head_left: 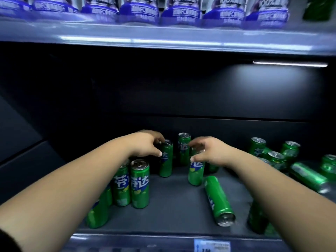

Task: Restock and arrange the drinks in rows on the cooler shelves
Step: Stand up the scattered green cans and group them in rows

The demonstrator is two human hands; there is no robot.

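This is a shop, at a drinks cooler. The dark lower shelf (172,206) carries many green cans (140,184) of one same brand, and its front edge has a price label (211,245). The upper shelf (163,39) holds a row of identical blue-labelled drinks (140,10). A light strip (289,63) shines under it.

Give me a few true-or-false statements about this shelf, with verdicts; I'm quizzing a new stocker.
1. The left hand grips a can. True.
2. The right hand is empty. False: it grips a second can.
3. Every can stands upright. False: a fallen can lies on the shelf.
4. Blue-labelled bottles stand on the upper shelf. True.
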